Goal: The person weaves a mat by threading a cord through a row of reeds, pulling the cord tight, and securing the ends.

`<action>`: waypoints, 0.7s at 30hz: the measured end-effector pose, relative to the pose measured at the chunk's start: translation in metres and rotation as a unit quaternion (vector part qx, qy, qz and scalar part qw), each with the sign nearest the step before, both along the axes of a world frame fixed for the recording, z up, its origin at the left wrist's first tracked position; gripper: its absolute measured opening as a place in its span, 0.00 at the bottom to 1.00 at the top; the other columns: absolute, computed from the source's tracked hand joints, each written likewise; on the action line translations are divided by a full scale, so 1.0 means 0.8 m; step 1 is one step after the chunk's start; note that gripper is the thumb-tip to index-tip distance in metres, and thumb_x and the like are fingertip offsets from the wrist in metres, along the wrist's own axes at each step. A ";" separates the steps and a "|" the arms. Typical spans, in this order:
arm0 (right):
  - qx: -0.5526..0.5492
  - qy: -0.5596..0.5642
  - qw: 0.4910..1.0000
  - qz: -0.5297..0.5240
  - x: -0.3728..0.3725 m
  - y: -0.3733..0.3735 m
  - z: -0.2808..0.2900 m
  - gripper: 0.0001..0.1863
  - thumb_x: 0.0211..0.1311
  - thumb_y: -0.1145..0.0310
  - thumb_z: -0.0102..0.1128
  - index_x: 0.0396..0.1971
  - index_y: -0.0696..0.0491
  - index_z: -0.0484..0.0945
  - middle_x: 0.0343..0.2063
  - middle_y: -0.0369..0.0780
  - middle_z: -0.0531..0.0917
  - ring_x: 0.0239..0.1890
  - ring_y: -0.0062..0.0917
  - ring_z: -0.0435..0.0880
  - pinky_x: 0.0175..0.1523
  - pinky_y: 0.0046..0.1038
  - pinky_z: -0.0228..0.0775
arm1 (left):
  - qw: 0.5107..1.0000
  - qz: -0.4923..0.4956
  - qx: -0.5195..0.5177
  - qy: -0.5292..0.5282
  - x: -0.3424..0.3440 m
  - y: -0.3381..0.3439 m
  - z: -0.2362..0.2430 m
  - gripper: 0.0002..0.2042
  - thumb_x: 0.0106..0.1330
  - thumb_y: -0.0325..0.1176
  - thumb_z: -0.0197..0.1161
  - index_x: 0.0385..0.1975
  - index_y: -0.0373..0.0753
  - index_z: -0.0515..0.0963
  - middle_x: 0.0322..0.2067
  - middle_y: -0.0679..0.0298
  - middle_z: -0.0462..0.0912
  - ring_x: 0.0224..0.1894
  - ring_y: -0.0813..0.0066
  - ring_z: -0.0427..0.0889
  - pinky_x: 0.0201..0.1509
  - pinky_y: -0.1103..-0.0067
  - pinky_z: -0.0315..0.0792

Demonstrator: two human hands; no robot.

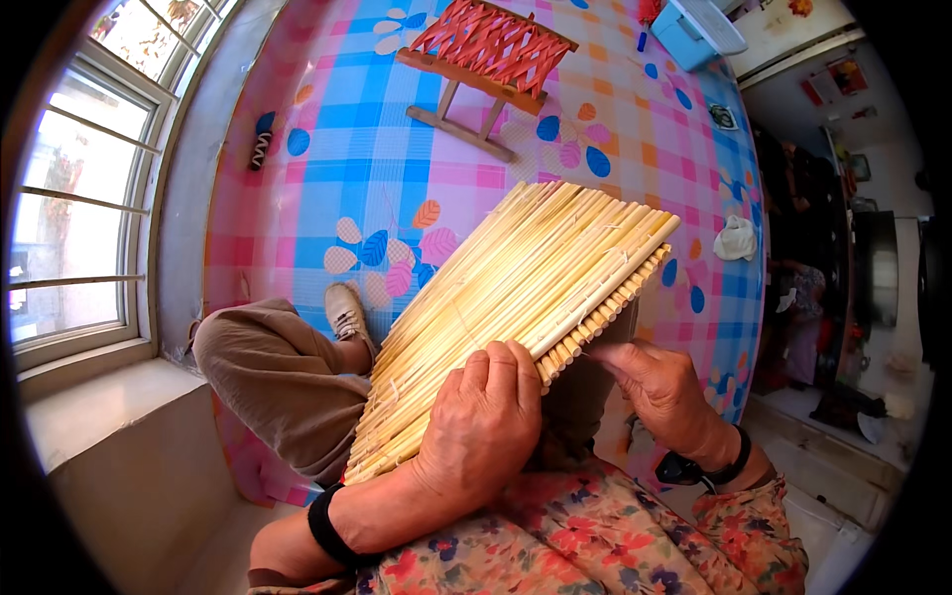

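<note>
A panel of pale yellow straw stalks (526,268), laid side by side and tied with thread, rests tilted across my lap. Along its right edge the cut ends of a lower row of stalks (595,322) show beneath a thicker bordering stalk. My left hand (481,421) lies on the near part of the panel, its fingers curled over the edge and gripping it. Close to the stalk ends, my right hand (662,392) is closed in a pinch; what sits between thumb and finger is too small to make out.
A low wooden stool (486,69) with a woven red seat stands ahead on the checked floor sheet (397,149). A white crumpled bag (735,239) lies at right, a blue box (691,35) at far right. A barred window (84,198) lines the left wall.
</note>
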State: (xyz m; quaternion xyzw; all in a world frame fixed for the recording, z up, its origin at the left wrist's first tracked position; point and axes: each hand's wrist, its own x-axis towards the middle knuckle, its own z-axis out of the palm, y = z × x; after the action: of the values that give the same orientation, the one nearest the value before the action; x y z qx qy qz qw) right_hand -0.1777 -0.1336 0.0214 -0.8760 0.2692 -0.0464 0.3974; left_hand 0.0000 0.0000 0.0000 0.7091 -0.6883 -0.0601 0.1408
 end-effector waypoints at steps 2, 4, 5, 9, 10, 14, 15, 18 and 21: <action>-0.004 0.000 1.000 0.000 0.001 0.000 -0.001 0.16 0.63 0.82 0.56 0.50 0.55 0.78 0.26 0.44 0.80 0.25 0.29 0.80 0.29 0.26 0.69 | 1.000 -0.009 -0.007 -0.002 0.001 0.000 -0.001 0.20 0.55 0.28 0.54 0.46 0.20 0.70 0.38 0.48 0.74 0.36 0.63 0.76 0.35 0.76 0.73; 0.006 -0.029 1.000 0.003 0.008 -0.004 0.000 0.16 0.62 0.83 0.56 0.50 0.56 0.78 0.25 0.44 0.79 0.24 0.29 0.80 0.28 0.26 0.69 | 1.000 -0.016 -0.008 0.015 0.006 0.000 -0.002 0.20 0.55 0.28 0.54 0.45 0.20 0.71 0.37 0.48 0.74 0.36 0.63 0.76 0.35 0.76 0.72; 0.010 -0.044 0.999 0.004 0.011 -0.005 0.000 0.16 0.62 0.83 0.56 0.49 0.56 0.78 0.25 0.44 0.79 0.24 0.30 0.80 0.28 0.26 0.69 | 1.000 -0.020 -0.009 0.023 0.008 -0.001 -0.002 0.20 0.55 0.29 0.54 0.45 0.20 0.71 0.37 0.48 0.74 0.36 0.63 0.76 0.34 0.76 0.72; -0.005 -0.029 0.999 0.030 0.009 -0.011 0.004 0.15 0.60 0.84 0.57 0.47 0.58 0.78 0.24 0.43 0.78 0.23 0.30 0.79 0.27 0.27 0.68 | 0.998 -0.032 -0.024 0.046 0.010 -0.005 -0.003 0.20 0.54 0.29 0.54 0.44 0.20 0.71 0.37 0.49 0.74 0.35 0.64 0.74 0.34 0.76 0.72; -0.014 -0.025 0.999 0.036 0.009 -0.012 0.004 0.15 0.60 0.84 0.57 0.46 0.58 0.78 0.23 0.43 0.77 0.23 0.31 0.79 0.27 0.27 0.68 | 0.998 -0.037 -0.021 0.050 0.012 -0.005 -0.002 0.20 0.54 0.29 0.54 0.44 0.20 0.71 0.37 0.49 0.74 0.35 0.64 0.74 0.34 0.76 0.72; 0.019 0.005 0.999 0.028 0.017 -0.014 0.011 0.14 0.59 0.83 0.58 0.45 0.57 0.78 0.27 0.45 0.79 0.28 0.36 0.82 0.31 0.30 0.73 | 0.996 -0.039 -0.024 0.072 0.017 -0.010 -0.002 0.19 0.55 0.29 0.55 0.43 0.20 0.72 0.36 0.50 0.73 0.34 0.65 0.73 0.33 0.76 0.71; 0.023 0.006 0.999 0.029 0.017 -0.015 0.011 0.14 0.59 0.83 0.58 0.45 0.57 0.78 0.27 0.45 0.79 0.28 0.37 0.82 0.32 0.30 0.73 | 0.995 -0.040 -0.018 0.086 0.017 -0.010 -0.002 0.20 0.54 0.29 0.57 0.44 0.20 0.71 0.36 0.49 0.73 0.34 0.62 0.74 0.34 0.74 0.72; 0.030 0.009 0.999 0.034 0.017 -0.018 0.009 0.14 0.59 0.83 0.58 0.45 0.57 0.78 0.28 0.46 0.80 0.30 0.37 0.82 0.33 0.29 0.74 | 0.993 -0.044 -0.012 0.108 0.019 -0.009 -0.002 0.21 0.54 0.29 0.59 0.46 0.20 0.70 0.36 0.48 0.73 0.33 0.60 0.74 0.34 0.72 0.72; 0.030 0.007 0.999 0.037 0.017 -0.020 0.006 0.14 0.59 0.82 0.59 0.45 0.57 0.78 0.29 0.46 0.80 0.30 0.38 0.83 0.33 0.30 0.74 | 0.993 -0.052 -0.025 0.099 0.021 -0.011 -0.004 0.19 0.55 0.29 0.55 0.42 0.20 0.72 0.35 0.51 0.73 0.33 0.65 0.72 0.33 0.76 0.71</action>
State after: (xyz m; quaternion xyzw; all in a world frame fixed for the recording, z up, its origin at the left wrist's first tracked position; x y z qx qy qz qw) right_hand -0.1639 -0.1494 0.0263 -0.8735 0.2404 -0.0174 0.4230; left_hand 0.0170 -0.0089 -0.0030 0.6590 -0.7084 -0.1198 0.2224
